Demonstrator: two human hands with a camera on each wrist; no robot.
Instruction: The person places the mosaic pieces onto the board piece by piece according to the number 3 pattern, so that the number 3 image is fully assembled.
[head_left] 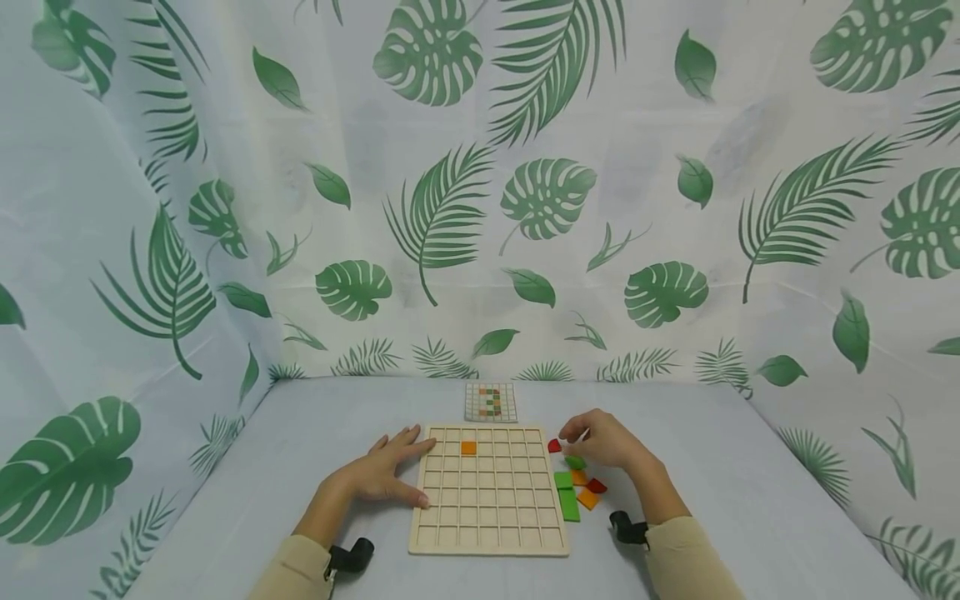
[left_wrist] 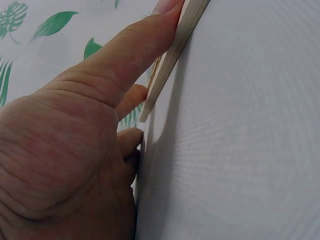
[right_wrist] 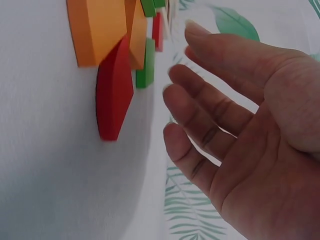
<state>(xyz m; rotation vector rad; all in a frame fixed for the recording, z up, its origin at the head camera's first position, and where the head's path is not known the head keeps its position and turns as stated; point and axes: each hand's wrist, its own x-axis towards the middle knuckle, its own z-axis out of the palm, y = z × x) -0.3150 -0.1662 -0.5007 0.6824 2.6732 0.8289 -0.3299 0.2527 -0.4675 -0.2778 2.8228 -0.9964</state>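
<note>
Right grip loosely curved, green rectangle lengthwise alongside the board

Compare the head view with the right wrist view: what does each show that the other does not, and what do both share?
Only the head view shows the left grip touching the left edge of the board, the pattern card beyond it, and the orange square set in its grid.

Only the right wrist view shows the palm side of the right grip, plainly holding nothing, and a close look at the thickness of a red piece.

Both show the right grip, loose pieces in red, orange and green, and the leaf-print backdrop.
</note>
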